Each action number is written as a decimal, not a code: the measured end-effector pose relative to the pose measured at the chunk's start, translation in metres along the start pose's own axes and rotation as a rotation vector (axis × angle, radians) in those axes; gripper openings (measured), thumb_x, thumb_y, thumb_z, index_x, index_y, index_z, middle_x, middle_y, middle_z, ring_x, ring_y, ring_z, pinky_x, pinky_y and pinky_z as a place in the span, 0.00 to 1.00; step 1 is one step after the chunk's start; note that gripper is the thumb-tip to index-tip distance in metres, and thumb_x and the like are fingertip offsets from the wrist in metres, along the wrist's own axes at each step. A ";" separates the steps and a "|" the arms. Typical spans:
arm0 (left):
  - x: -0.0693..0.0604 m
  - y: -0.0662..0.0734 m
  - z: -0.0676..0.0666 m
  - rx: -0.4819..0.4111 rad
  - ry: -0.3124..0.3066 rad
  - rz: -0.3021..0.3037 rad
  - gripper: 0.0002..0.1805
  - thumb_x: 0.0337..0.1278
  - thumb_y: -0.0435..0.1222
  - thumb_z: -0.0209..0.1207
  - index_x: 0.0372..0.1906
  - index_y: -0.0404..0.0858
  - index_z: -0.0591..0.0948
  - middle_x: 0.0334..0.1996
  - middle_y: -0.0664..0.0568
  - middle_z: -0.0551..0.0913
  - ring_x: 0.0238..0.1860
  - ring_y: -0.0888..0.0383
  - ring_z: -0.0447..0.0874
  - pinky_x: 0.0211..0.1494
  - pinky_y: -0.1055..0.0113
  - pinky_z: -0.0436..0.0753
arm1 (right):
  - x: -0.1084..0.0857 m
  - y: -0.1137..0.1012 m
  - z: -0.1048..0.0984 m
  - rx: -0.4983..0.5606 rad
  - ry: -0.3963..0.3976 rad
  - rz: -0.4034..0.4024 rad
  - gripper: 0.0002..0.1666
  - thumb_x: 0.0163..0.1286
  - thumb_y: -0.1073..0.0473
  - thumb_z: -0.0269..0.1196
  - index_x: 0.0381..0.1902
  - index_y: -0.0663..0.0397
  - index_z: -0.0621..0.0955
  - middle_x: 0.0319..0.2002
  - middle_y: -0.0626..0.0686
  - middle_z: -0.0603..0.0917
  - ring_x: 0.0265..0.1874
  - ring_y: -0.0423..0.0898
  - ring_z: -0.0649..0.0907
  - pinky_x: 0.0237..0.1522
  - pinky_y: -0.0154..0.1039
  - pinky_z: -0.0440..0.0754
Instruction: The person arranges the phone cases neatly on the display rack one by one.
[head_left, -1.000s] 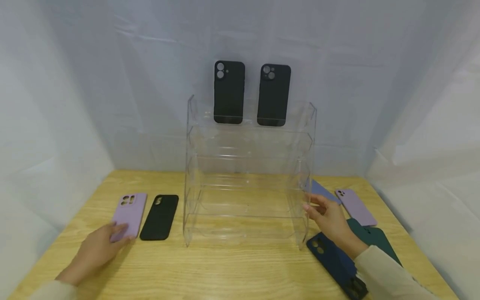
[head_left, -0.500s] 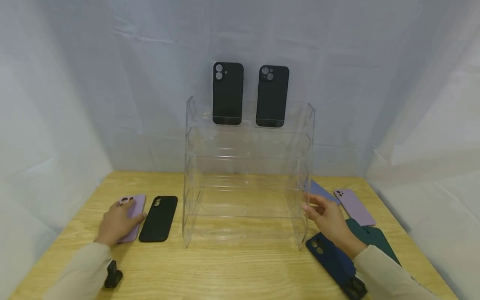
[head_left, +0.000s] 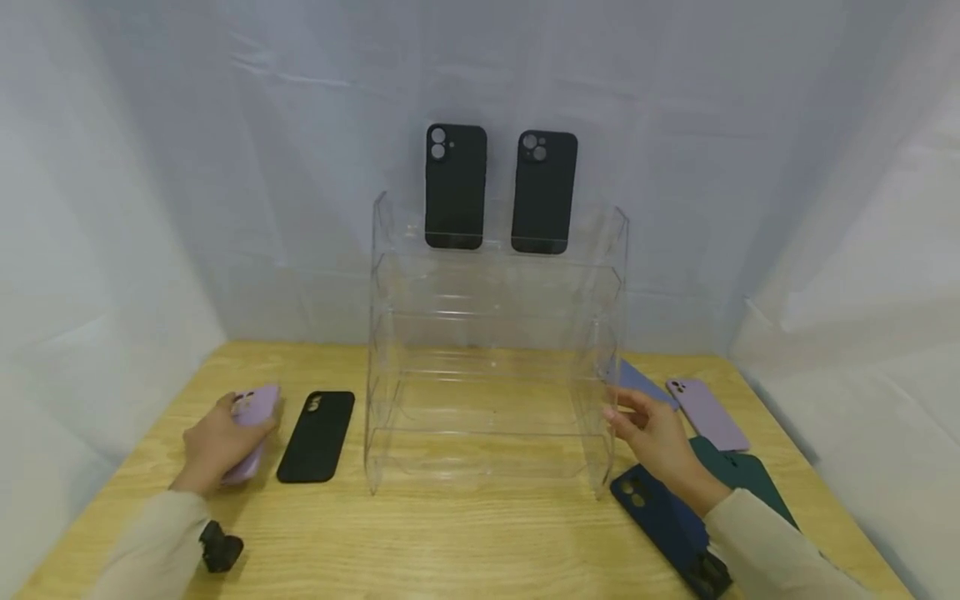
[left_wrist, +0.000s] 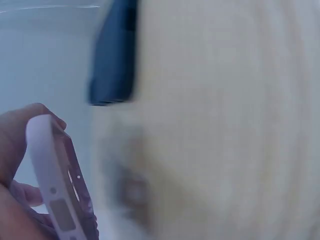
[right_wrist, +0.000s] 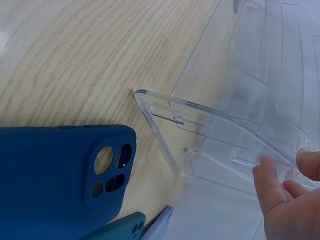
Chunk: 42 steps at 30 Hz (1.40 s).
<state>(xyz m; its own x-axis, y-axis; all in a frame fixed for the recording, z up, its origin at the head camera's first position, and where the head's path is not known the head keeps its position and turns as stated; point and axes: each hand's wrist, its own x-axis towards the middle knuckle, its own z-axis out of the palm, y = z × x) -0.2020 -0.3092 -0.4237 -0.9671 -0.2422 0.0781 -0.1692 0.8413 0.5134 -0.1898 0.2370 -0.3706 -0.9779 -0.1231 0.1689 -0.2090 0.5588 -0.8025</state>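
L hand point(head_left: 217, 442) now has purple case point(head_left: 260, 408) gripped, thumb one side, fingers other; approx. as far apart as the case is wide. Half a sec ago same hand lies over it & the case is flat on table point(head_left: 420, 542); 1 s ago it's only at the near end. Now case is tilted, at least partly up off the wood; can't tell if its low edge still touches. L wrist view gives it edge-on, hollow side showing. So, my read: pick-up is under way, prob. nearly done, but the case isn't on clear rack point(head_left: 495, 454) yet, just L side of table, w/ black case point(head_left: 317, 437) flat betw. it & rack.

R hand point(head_left: 660, 437) no real change: thumb & fingers pinch rack's R side edge, small gap only, no case in it. Looks like steadying, IMO; how firm, can't tell.

Rack pos. also same. Top tier has 2 cases leaning upright: L black case point(head_left: 456, 187) & R black case point(head_left: 545, 192), apart. No cases visible on lower tiers.

R side of table: dark blue case point(head_left: 656, 525), green case point(head_left: 750, 479), second purple case point(head_left: 708, 414), light blue case point(head_left: 643, 385), the last partly behind R hand.
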 end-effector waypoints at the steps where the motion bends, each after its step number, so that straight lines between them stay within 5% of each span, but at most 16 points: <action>1: -0.001 0.004 -0.005 -0.030 -0.002 -0.015 0.47 0.58 0.51 0.57 0.67 0.18 0.55 0.59 0.18 0.64 0.49 0.26 0.70 0.49 0.37 0.66 | 0.000 0.000 0.000 -0.006 0.002 0.000 0.26 0.71 0.60 0.59 0.64 0.63 0.72 0.59 0.66 0.77 0.44 0.56 0.85 0.43 0.39 0.86; 7: -0.002 0.043 -0.042 -0.165 0.066 0.015 0.44 0.57 0.46 0.59 0.71 0.26 0.55 0.59 0.20 0.65 0.49 0.29 0.68 0.44 0.41 0.75 | -0.001 0.000 -0.002 -0.024 0.013 0.028 0.26 0.71 0.60 0.60 0.64 0.62 0.72 0.57 0.66 0.78 0.44 0.55 0.85 0.43 0.40 0.86; 11: -0.003 0.073 -0.065 -0.215 0.149 0.113 0.44 0.54 0.40 0.61 0.72 0.28 0.55 0.57 0.19 0.66 0.47 0.29 0.71 0.38 0.42 0.81 | -0.001 0.000 -0.003 -0.022 0.013 0.030 0.26 0.71 0.61 0.59 0.64 0.62 0.72 0.57 0.66 0.78 0.44 0.55 0.85 0.43 0.40 0.86; 16: -0.015 0.121 -0.095 -0.335 0.200 0.224 0.49 0.51 0.34 0.63 0.76 0.37 0.50 0.61 0.21 0.59 0.55 0.27 0.64 0.40 0.31 0.78 | -0.001 0.000 -0.001 -0.018 0.017 0.038 0.26 0.71 0.61 0.59 0.65 0.62 0.72 0.57 0.66 0.78 0.45 0.55 0.85 0.43 0.41 0.86; 20: -0.026 0.164 -0.106 -0.445 0.243 0.304 0.50 0.53 0.34 0.63 0.77 0.45 0.47 0.67 0.29 0.53 0.62 0.31 0.58 0.46 0.29 0.76 | -0.002 -0.001 0.000 -0.015 0.013 0.038 0.26 0.71 0.61 0.59 0.64 0.61 0.72 0.56 0.65 0.79 0.46 0.55 0.84 0.43 0.41 0.86; 25: -0.027 0.217 -0.099 -0.587 0.358 0.421 0.53 0.51 0.36 0.68 0.77 0.50 0.47 0.67 0.38 0.55 0.64 0.42 0.61 0.57 0.39 0.76 | -0.002 0.000 0.002 -0.006 0.018 0.024 0.25 0.71 0.61 0.59 0.64 0.61 0.72 0.56 0.65 0.79 0.46 0.56 0.84 0.43 0.41 0.86; 33: -0.004 0.280 -0.059 -0.794 0.582 0.567 0.53 0.44 0.35 0.72 0.75 0.43 0.53 0.64 0.40 0.59 0.60 0.53 0.63 0.55 0.54 0.80 | -0.002 0.002 0.005 0.035 0.017 -0.001 0.24 0.71 0.64 0.59 0.63 0.63 0.73 0.58 0.66 0.77 0.50 0.59 0.82 0.44 0.39 0.85; 42: 0.015 0.311 -0.023 -0.678 0.730 0.617 0.51 0.48 0.39 0.71 0.75 0.39 0.54 0.63 0.40 0.58 0.64 0.51 0.60 0.59 0.60 0.77 | -0.004 -0.001 0.006 0.040 0.018 -0.011 0.24 0.71 0.63 0.59 0.63 0.62 0.73 0.58 0.66 0.77 0.49 0.57 0.83 0.44 0.39 0.85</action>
<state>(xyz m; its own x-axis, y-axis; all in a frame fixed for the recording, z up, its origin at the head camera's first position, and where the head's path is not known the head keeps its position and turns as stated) -0.2652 -0.0618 -0.2434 -0.4740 -0.2878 0.8322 0.6398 0.5367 0.5501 -0.1858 0.2321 -0.3734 -0.9756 -0.1143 0.1875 -0.2196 0.5241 -0.8229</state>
